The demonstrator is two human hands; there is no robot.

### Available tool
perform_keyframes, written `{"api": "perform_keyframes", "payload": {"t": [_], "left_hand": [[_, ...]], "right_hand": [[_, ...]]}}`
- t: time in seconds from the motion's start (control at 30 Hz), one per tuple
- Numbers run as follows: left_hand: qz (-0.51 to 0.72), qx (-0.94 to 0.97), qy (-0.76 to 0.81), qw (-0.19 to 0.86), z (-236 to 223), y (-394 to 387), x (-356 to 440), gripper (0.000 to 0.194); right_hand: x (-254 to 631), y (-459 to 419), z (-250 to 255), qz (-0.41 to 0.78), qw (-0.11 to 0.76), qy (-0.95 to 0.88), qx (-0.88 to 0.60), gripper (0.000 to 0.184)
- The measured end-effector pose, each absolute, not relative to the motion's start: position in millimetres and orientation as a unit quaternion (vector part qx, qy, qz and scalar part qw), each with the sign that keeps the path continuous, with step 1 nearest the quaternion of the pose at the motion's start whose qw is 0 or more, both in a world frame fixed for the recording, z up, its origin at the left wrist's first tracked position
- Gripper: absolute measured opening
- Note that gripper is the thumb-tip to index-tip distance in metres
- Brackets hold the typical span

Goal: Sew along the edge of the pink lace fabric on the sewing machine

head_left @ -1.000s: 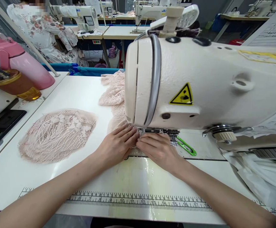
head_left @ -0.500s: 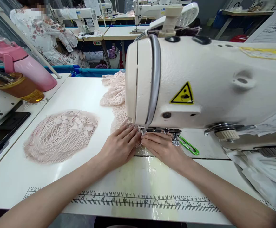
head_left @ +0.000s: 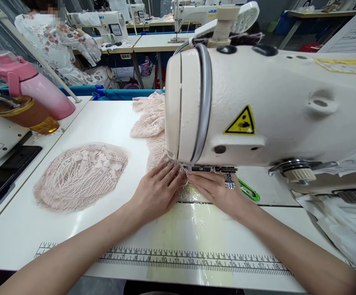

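Note:
My left hand (head_left: 156,190) lies flat, fingers stretched out over pale pink lace fabric (head_left: 158,145) just left of the presser foot (head_left: 185,168). The lace runs back from under these fingers along the left side of the sewing machine head (head_left: 221,106). My right hand (head_left: 219,188) lies with straight fingers beneath the machine head, its fingertips at the small lace edge in front of the foot. Its thumb is hidden. Green thread snips (head_left: 250,190) lie just beyond the right hand. The needle cannot be made out.
A lace piece (head_left: 81,176) lies flat on the white table (head_left: 119,254), which has a printed ruler (head_left: 178,262). At left stand a pink bottle (head_left: 46,88), an amber cup (head_left: 27,114) and a phone (head_left: 10,172). A person (head_left: 58,49) sits near other machines behind.
The whole view has shifted slightly, so the machine and table appear a little further right. Both hands stay at the presser foot, with little visible movement of the lace.

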State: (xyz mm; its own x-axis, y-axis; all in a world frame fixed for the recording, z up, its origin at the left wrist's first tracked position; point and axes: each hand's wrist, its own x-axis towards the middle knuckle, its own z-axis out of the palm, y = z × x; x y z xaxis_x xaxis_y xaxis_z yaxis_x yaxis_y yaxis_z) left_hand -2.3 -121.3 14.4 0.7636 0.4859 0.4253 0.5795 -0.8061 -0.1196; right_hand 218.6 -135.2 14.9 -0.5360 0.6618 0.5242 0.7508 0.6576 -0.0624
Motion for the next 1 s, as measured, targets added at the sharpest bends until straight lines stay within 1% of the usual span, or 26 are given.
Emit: {"api": "perform_keyframes", "payload": {"t": [0.2,0.4,0.63,0.87,1.0], "left_hand": [[-0.189,-0.928,-0.300,0.112,14,-122,-1,0.037],[-0.176,-0.929,-0.306,0.106,14,-121,-2,0.037],[-0.215,-0.932,-0.259,0.135,14,-122,-5,0.028],[-0.211,-0.936,-0.255,0.118,14,-122,-10,0.027],[-0.219,-0.934,-0.263,0.101,15,-121,-10,0.027]], "right_hand": [[221,-135,8,-0.043,0.263,-0.852,-0.450,0.031],[224,-131,-2,-0.027,0.276,-0.853,-0.442,0.026],[223,-141,1,-0.048,0.261,-0.856,-0.444,0.025],[217,-151,7,-0.017,0.223,-0.858,-0.463,0.029],[215,-152,8,-0.042,0.208,-0.855,-0.472,0.031]]}}
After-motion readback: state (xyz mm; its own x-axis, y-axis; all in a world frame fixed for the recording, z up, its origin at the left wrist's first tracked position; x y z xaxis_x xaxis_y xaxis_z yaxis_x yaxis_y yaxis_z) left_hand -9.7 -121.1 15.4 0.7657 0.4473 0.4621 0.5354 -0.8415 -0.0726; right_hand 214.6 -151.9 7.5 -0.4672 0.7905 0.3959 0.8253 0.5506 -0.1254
